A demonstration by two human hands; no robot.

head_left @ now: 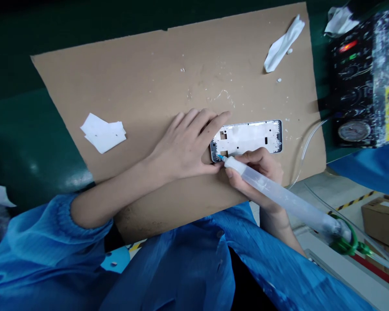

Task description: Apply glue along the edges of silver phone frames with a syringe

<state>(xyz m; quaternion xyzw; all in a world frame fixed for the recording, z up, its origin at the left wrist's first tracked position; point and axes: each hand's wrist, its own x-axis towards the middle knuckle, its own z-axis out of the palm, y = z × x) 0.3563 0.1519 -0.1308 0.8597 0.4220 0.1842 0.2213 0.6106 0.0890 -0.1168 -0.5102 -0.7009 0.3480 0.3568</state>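
Your syringe, clasped in your closed right hand, has its blue tip at the corner of the metal phone frame, which lies on a cardboard sheet. Your open left hand presses beside it. If that hand eases, the frame could slide and the tip smear (white specks dot the cardboard). Clear tubing runs right of the frame.
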